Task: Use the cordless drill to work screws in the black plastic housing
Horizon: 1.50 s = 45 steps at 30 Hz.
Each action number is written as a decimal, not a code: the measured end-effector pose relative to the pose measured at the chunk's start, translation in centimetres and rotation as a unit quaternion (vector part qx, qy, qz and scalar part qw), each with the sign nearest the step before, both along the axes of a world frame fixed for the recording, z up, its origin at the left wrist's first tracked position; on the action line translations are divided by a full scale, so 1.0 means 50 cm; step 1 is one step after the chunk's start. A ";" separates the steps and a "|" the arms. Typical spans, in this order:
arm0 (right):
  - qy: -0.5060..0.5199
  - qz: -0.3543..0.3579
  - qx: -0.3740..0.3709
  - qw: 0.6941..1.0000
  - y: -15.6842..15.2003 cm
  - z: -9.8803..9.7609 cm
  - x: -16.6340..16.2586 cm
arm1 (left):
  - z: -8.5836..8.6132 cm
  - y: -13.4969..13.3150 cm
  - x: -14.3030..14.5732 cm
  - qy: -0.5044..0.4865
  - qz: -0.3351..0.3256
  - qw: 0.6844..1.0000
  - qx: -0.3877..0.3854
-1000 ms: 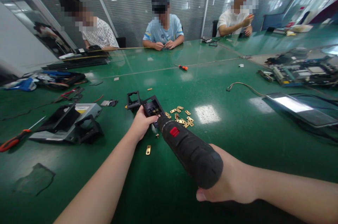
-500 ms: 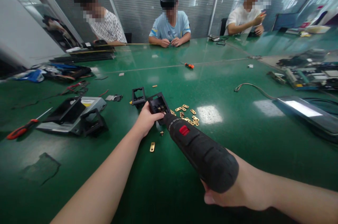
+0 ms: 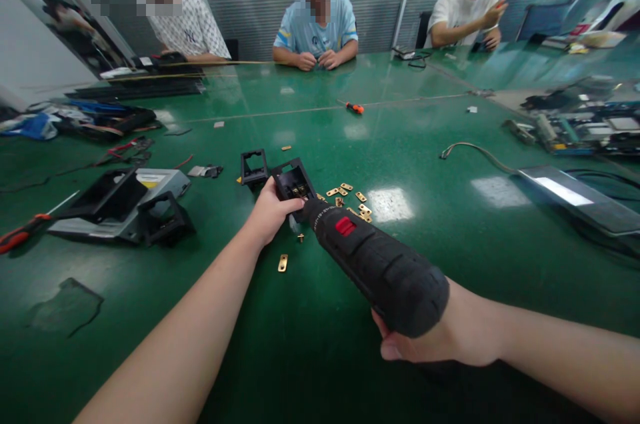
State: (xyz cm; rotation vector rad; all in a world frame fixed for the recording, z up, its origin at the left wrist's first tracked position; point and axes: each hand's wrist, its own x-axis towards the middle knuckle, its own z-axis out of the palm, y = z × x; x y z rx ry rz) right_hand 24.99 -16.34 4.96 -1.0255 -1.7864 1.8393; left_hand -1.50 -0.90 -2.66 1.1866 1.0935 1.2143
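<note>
My left hand (image 3: 269, 213) is closed on a black plastic box-like housing (image 3: 293, 177), thumb along its near edge. Brass-coloured parts show inside the housing. In my right hand (image 3: 425, 337) is a black cordless drill (image 3: 380, 264) with a red switch on top, its chuck end pointing into the near side of the housing; the drill hides its own tip. Several small brass plates (image 3: 361, 197) with holes lie just right of the housing. Closer to me are a single brass plate (image 3: 283, 263) and a small brass screw (image 3: 301, 237). Another black frame (image 3: 254, 166) stands left of the housing.
At left lie a grey metal case (image 3: 170, 187) with black frames (image 3: 165, 219) by it and an orange-handled screwdriver (image 3: 23, 232). A second screwdriver (image 3: 355, 107) lies farther off. Circuit boards (image 3: 585, 124) and a flat grey device (image 3: 575, 197) are at right. Three people sit across the table.
The whole view has tilted slightly down, so things sit higher in the picture. Both hands keep their hold, and the drill stays at the housing.
</note>
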 end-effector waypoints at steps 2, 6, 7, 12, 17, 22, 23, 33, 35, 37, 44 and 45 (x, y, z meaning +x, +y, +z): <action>0.002 -0.005 0.005 1.000 0.001 0.000 0.000 | -0.001 0.001 -0.001 0.000 0.001 1.000 0.001; 0.007 0.002 -0.002 1.000 0.003 0.002 -0.001 | -0.002 0.003 -0.003 0.003 -0.004 1.000 0.004; 0.009 0.000 -0.006 1.000 0.003 0.002 -0.001 | -0.002 0.003 -0.003 0.004 -0.005 1.000 0.004; 0.020 -0.003 -0.002 1.000 0.002 -0.008 -0.003 | -0.001 0.003 -0.004 0.007 0.003 1.000 -0.002; 0.031 -0.005 -0.006 0.999 0.003 -0.007 -0.011 | 0.001 0.000 -0.007 0.015 0.001 1.000 -0.003; 0.028 -0.019 -0.026 0.999 0.004 -0.014 -0.014 | -0.004 0.002 -0.014 0.024 -0.002 1.000 -0.004; 0.032 -0.020 -0.030 0.999 0.004 -0.019 -0.014 | -0.004 0.002 -0.014 0.023 0.000 1.000 -0.006; 0.044 -0.065 -0.092 0.993 0.004 -0.037 -0.027 | 0.002 -0.004 -0.022 0.027 0.005 1.000 -0.004; 0.063 -0.074 -0.070 0.993 0.010 -0.051 -0.037 | 0.002 -0.005 -0.024 0.032 0.007 0.999 -0.004; 0.062 -0.068 -0.025 0.995 0.023 -0.077 -0.051 | 0.004 -0.007 -0.025 0.032 0.000 0.999 -0.010; 0.025 -0.085 0.014 0.996 0.072 -0.160 -0.091 | 0.018 -0.019 -0.021 0.044 -0.005 0.999 -0.021; 0.023 -0.085 0.015 0.996 0.072 -0.165 -0.090 | 0.019 -0.020 -0.020 0.045 -0.006 0.999 -0.024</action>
